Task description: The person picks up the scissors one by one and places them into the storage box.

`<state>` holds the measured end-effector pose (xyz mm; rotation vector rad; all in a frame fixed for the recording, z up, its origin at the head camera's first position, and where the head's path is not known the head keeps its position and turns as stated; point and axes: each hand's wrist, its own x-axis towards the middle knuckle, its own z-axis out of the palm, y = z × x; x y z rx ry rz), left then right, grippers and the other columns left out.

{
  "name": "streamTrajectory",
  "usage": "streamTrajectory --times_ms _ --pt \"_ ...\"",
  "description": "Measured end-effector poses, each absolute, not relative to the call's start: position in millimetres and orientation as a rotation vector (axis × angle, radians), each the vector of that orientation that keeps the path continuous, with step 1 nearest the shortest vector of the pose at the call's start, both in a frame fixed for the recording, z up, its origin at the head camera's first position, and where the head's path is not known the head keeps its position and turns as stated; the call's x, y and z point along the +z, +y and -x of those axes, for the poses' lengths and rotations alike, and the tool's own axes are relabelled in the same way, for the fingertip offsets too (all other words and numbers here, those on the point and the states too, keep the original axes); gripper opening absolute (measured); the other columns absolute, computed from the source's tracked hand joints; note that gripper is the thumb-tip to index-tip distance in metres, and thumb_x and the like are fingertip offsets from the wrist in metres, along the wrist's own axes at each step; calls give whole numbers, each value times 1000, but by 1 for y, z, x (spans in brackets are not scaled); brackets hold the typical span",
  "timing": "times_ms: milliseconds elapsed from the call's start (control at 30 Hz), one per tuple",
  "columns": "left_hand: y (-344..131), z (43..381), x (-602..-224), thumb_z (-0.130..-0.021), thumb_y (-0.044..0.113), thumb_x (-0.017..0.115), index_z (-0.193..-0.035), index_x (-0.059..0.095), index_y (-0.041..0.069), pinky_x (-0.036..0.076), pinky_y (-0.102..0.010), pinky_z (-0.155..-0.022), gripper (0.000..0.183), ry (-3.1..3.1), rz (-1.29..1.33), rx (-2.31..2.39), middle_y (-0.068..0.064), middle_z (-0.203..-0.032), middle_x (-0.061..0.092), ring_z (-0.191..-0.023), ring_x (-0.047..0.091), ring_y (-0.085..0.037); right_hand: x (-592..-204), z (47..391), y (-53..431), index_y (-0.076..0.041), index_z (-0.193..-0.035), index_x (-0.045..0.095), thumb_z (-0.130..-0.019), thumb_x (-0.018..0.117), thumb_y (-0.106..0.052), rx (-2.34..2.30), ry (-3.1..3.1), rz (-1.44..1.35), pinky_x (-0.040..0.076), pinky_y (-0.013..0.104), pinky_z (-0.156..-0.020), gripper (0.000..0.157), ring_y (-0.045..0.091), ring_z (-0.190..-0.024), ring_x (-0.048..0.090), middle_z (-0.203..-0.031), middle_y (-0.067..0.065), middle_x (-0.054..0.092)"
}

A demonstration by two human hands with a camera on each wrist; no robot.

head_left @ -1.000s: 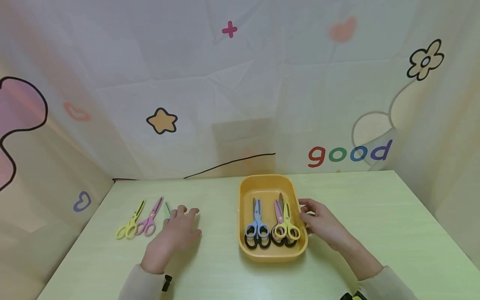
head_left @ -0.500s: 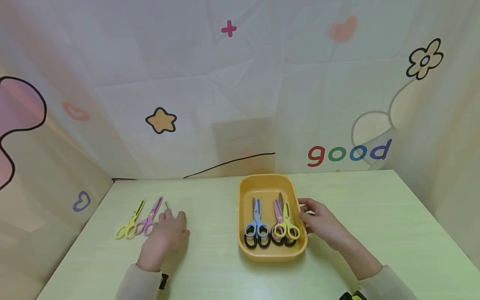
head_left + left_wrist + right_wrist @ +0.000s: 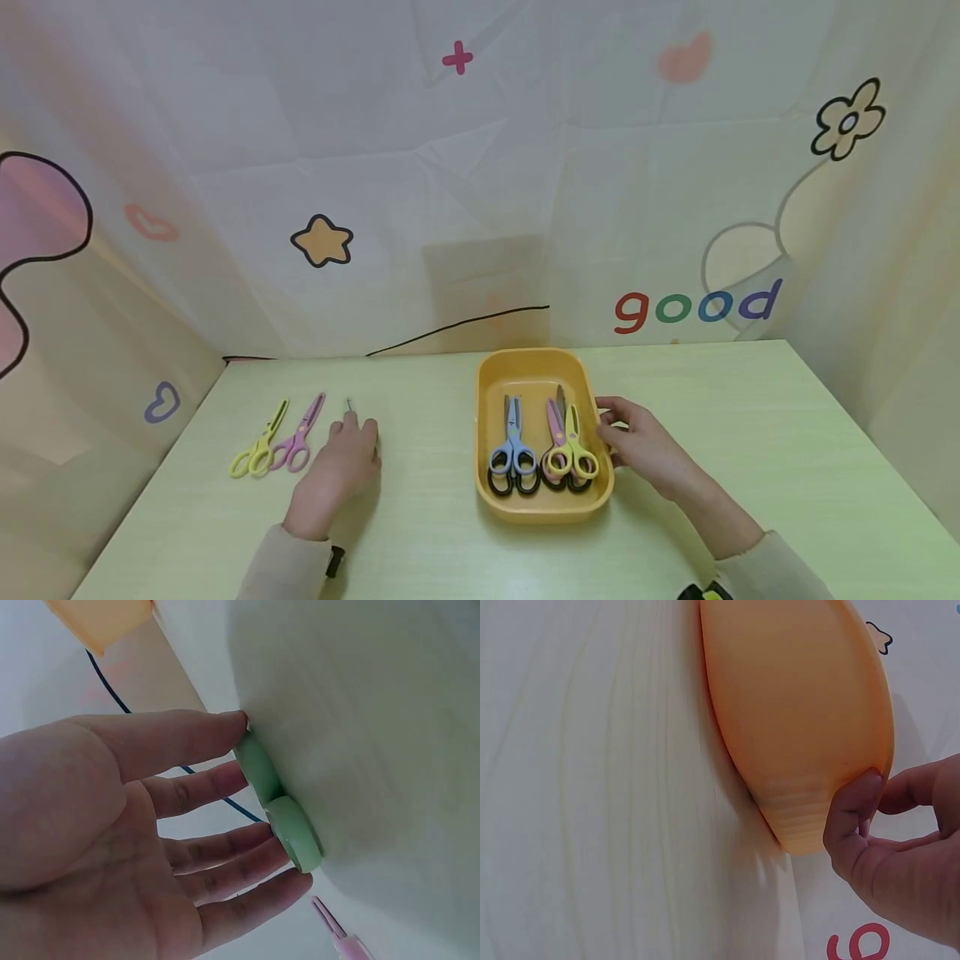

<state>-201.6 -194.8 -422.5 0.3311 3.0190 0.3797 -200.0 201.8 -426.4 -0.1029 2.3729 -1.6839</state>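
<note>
My left hand (image 3: 343, 465) grips a pair of green scissors (image 3: 296, 832); in the left wrist view the thumb and fingers pinch the handle loops close over the tabletop. From the head view just the blade tip shows past the fingers. My right hand (image 3: 639, 437) pinches the right rim of a yellow-orange tray (image 3: 543, 510), thumb and fingers on either side of the wall. Inside the tray lie blue scissors (image 3: 513, 442), pink scissors (image 3: 554, 421) and yellow scissors (image 3: 573, 450), with black handles (image 3: 502, 486) partly hidden under them.
Left of my left hand, yellow scissors (image 3: 261, 446) and pink scissors (image 3: 300, 440) lie side by side on the pale green table (image 3: 435, 467). A printed curtain (image 3: 390, 192) hangs behind the table's back edge.
My left hand has come down onto the green scissors and taken hold of them. They have shifted slightly right, away from the pink pair. The right hand and tray stay put.
</note>
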Motion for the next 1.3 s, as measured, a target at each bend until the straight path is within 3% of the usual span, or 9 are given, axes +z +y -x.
streamTrajectory --times_ms 267,767,900,1133,1300 --pt "-177 205 -423 -91 1 69 -104 55 -3 48 -53 -83 19 2991 -427 434 -24 -111 45 -98 44 -39 -424 200 201 12 -149 35 -105 49 -8 -1680 2368 88 57 34 -70 51 25 -92 57 -116 22 48" --pt "-147 209 -424 -92 -1 70 -100 57 4 50 -49 -81 16 2964 -586 481 -19 -117 48 -100 47 -36 -423 198 200 9 -148 39 -104 49 -7 -1701 2352 65 58 34 -72 49 26 -91 57 -116 22 48" --pt "-145 208 -425 -92 2 71 -105 56 4 50 -51 -79 19 2950 -546 499 -22 -121 46 -104 45 -37 -424 199 200 9 -148 39 -104 50 -7 -1704 2350 61 58 34 -72 49 26 -91 57 -116 21 48" --pt "-148 210 -435 -97 13 69 -128 52 2 49 -58 -81 37 2960 -437 503 -32 -137 36 -118 40 -46 -424 199 200 9 -148 39 -104 49 -7 -1707 2351 69 58 33 -72 48 26 -91 57 -115 21 48" --pt "-150 209 -434 -96 12 71 -122 51 0 51 -55 -77 35 2950 -480 446 -30 -120 40 -108 43 -44 -424 198 200 8 -149 39 -104 49 -8 -1703 2347 62 58 34 -73 49 27 -92 57 -116 21 48"
